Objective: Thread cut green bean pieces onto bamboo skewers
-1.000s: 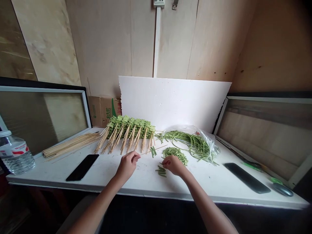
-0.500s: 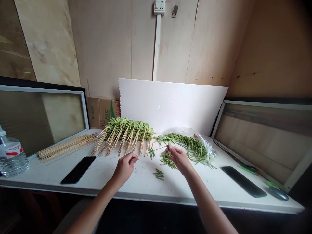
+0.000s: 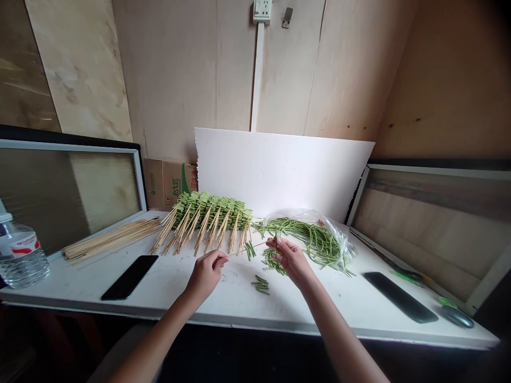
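Observation:
My left hand (image 3: 208, 271) is closed round one end of a thin bamboo skewer (image 3: 260, 244). Several short green bean pieces (image 3: 249, 250) are threaded side by side along its middle. At the skewer's far end, my right hand (image 3: 292, 257) pinches another bean piece (image 3: 276, 235) between thumb and fingers; whether the point has gone into it I cannot tell. Below the right hand lies a heap of cut bean pieces (image 3: 273, 261), partly hidden by it. A smaller group of cut pieces (image 3: 261, 284) rests nearer the table's front edge.
Finished bean skewers (image 3: 215, 210) are stacked at the back left, beside loose bamboo skewers (image 3: 112, 238). Long beans (image 3: 315, 239) lie in a clear plastic bag (image 3: 346, 242). Phones (image 3: 130, 277) (image 3: 399, 296), a water bottle (image 3: 22, 252) and a mouse (image 3: 457, 316) flank the work area.
My right hand has shifted slightly left along the skewer, bringing the bean piece to the skewer's end. My left hand has barely moved.

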Demonstrator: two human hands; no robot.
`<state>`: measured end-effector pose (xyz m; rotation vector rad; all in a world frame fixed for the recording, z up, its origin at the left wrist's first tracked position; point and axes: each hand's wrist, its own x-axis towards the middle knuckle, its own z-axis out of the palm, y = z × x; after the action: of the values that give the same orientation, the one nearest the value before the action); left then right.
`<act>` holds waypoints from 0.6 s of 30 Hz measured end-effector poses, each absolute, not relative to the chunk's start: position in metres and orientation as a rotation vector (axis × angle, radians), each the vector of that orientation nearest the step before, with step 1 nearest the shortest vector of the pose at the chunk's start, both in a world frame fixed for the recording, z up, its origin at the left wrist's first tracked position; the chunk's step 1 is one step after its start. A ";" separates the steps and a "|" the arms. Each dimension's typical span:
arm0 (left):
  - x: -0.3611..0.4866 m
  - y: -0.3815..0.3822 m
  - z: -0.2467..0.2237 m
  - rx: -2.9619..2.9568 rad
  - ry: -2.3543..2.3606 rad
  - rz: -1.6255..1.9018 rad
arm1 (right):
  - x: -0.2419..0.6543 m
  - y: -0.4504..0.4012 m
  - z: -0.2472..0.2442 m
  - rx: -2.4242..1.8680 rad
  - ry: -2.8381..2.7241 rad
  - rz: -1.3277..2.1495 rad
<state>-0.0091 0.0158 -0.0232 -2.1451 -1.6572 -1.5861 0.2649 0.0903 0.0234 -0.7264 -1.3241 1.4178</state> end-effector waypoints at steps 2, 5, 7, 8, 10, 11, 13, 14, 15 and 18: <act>-0.009 0.015 -0.022 -2.142 -1.653 -1.586 | 0.265 0.091 0.023 -0.712 -1.326 1.431; -0.011 0.015 -0.021 -2.146 -1.633 -1.589 | 0.265 0.091 0.023 -0.705 -1.326 1.447; -0.012 0.015 -0.021 -2.149 -1.620 -1.594 | 0.265 0.091 0.022 -0.713 -1.327 1.445; -0.012 0.015 -0.022 -2.149 -1.618 -1.597 | 0.265 0.091 0.022 -0.716 -1.324 1.442; -0.012 0.016 -0.022 -2.151 -1.620 -1.597 | 0.265 0.091 0.022 -0.715 -1.303 1.444; -0.013 0.016 -0.023 -2.151 -1.624 -1.595 | 0.265 0.091 0.022 -0.712 -1.290 1.448; -0.012 0.016 -0.024 -2.152 -1.632 -1.588 | 0.264 0.091 0.022 -0.713 -1.274 1.454; -0.012 0.016 -0.024 -2.151 -1.634 -1.585 | 0.264 0.090 0.022 -0.715 -1.272 1.456; -0.012 0.016 -0.024 -2.150 -1.636 -1.584 | 0.264 0.090 0.022 -0.717 -1.272 1.456; -0.012 0.016 -0.023 -2.153 -1.629 -1.572 | 0.264 0.089 0.023 -0.734 -1.285 1.436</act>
<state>-0.0116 0.0159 -0.0231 -2.1527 -1.6291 -1.5717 0.2637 0.0895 0.0226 -0.7341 -1.2846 1.4362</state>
